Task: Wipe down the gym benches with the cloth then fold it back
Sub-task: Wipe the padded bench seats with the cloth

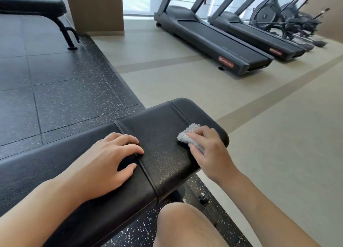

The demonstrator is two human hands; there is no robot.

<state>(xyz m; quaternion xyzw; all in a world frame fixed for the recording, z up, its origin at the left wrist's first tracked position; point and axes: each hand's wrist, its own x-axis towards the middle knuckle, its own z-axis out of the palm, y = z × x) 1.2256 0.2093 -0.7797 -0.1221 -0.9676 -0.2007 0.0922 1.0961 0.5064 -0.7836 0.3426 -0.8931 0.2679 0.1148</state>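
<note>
A black padded gym bench (pixel 163 127) runs from lower left to its rounded right end in the middle of the view. My right hand (pixel 209 152) grips a small bunched grey-blue textured cloth (pixel 189 135) and holds it against the pad near that end. My left hand (pixel 109 163) rests flat on the bench, fingers spread over a stitched seam, to the left of the cloth. A second black bench (pixel 31 4) stands at the far upper left.
Two treadmills (pixel 213 40) and exercise bikes (pixel 289 18) line the windows at the back right. Black speckled rubber flooring (pixel 55 90) lies left, beige floor (pixel 278 126) right. A brown pillar (pixel 96 8) stands behind. My bare knee (pixel 183 226) is below the bench.
</note>
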